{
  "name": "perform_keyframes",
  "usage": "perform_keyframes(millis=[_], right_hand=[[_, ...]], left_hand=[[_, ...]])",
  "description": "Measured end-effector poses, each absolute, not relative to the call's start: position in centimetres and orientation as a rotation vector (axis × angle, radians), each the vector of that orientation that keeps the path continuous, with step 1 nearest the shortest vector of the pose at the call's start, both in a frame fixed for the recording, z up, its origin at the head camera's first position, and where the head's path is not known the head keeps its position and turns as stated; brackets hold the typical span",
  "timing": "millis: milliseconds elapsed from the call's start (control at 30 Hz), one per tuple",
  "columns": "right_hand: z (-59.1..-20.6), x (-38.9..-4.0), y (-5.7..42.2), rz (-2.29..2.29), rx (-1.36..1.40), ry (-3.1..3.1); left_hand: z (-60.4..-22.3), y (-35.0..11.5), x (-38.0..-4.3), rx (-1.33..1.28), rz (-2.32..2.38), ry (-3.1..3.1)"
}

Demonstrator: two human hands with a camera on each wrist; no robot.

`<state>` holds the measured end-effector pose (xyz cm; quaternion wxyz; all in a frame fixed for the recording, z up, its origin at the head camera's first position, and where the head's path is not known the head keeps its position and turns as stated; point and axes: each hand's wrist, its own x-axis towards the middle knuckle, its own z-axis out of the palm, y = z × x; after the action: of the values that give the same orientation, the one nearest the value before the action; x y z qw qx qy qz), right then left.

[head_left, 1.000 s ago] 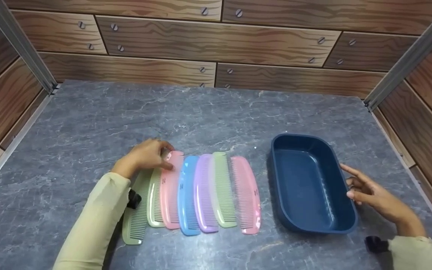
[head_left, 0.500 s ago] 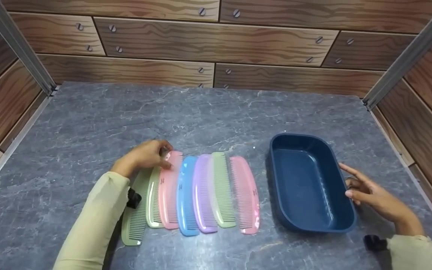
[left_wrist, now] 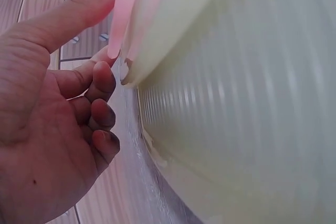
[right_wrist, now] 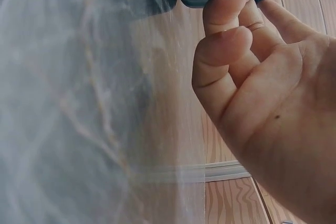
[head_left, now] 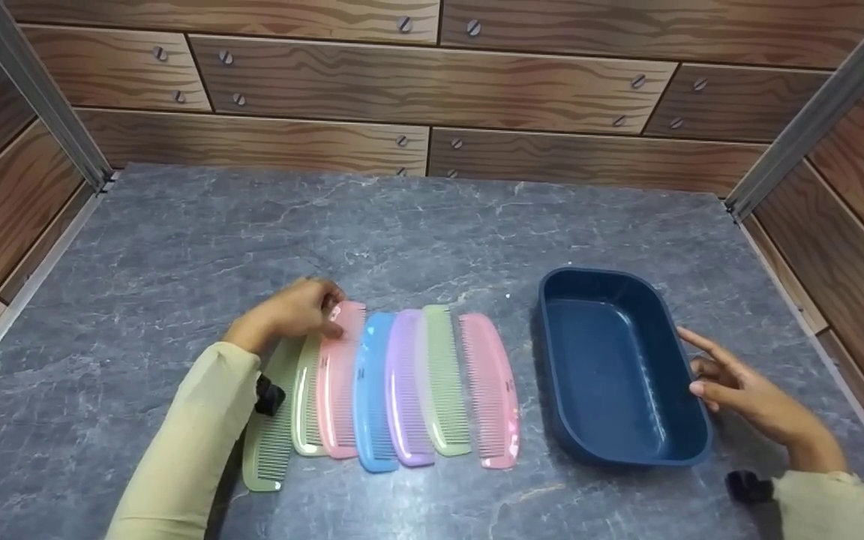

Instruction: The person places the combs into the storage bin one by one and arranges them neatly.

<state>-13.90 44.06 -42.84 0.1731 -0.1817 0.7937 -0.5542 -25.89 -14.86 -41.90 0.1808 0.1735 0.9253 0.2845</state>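
Observation:
Several combs lie in a fanned row on the table. My left hand (head_left: 299,307) is at the top end of the left pink comb (head_left: 338,390), pinching it between thumb and fingers. Two green combs, the outer one (head_left: 271,435) and its neighbour (head_left: 307,420), lie partly under that hand and wrist. To the right follow a blue comb (head_left: 376,397), a purple comb (head_left: 406,397), a green comb (head_left: 447,390) and a right pink comb (head_left: 498,397). My right hand (head_left: 748,391) touches the outer right wall of a dark blue tub (head_left: 552,375) with fingers loosely bent.
The grey marbled table (head_left: 417,232) is bordered by wood-patterned panels (head_left: 432,82) at the back and both sides. Metal posts (head_left: 799,120) stand at the back corners. Nothing lies inside the tub.

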Motion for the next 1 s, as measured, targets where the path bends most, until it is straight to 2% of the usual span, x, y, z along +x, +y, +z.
perform_keyframes(millis=[700, 1000], right_hand=[[-43.2, -14.1, 44.1, -1.657, -0.601, 2.125], [-43.0, -14.1, 44.2, -1.667, -0.577, 2.091]], left_hand=[[-41.3, -15.8, -25.5, 0.483, 0.919, 2.533], [-41.2, -16.1, -25.3, 0.449, 1.202, 2.355]])
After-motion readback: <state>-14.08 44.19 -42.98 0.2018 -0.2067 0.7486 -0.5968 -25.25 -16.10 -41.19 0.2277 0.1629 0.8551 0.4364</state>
